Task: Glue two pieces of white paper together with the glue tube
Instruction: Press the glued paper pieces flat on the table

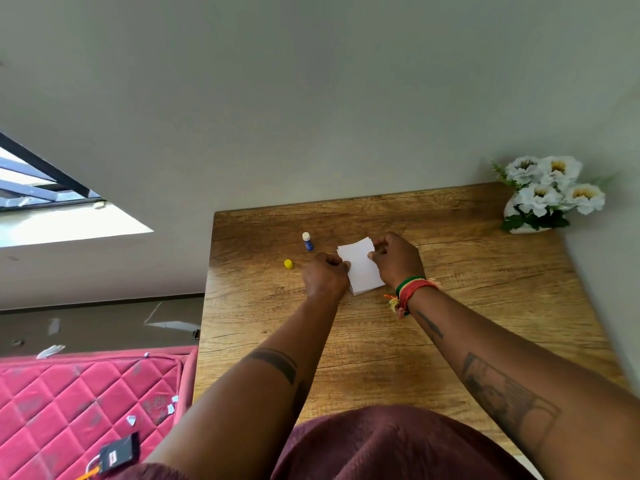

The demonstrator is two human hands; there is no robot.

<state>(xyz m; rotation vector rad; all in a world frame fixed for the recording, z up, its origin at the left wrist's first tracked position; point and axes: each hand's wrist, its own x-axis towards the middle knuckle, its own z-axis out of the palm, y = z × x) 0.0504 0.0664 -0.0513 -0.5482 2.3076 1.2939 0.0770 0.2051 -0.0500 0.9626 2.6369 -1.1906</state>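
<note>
Wooden table (pixel 450 323), left to right: yellow cap (pixel 288 264) lying loose; uncapped blue glue tube (pixel 307 241) upright just behind it; left hand (pixel 325 275) pinching left edge of white paper (pixel 360 266); right hand (pixel 398 258) fingers curled on its right edge, probably two sheets stacked

One bench (pixel 450 327). Two hands: left (pixel 325 277), right (pixel 398 259). One glue tube (pixel 307 241), one yellow cap (pixel 288 264). One small stack of white paper (pixel 360 268); sheet count unclear. One vase (pixel 519 221), four white flowers (pixel 554 185).
</note>
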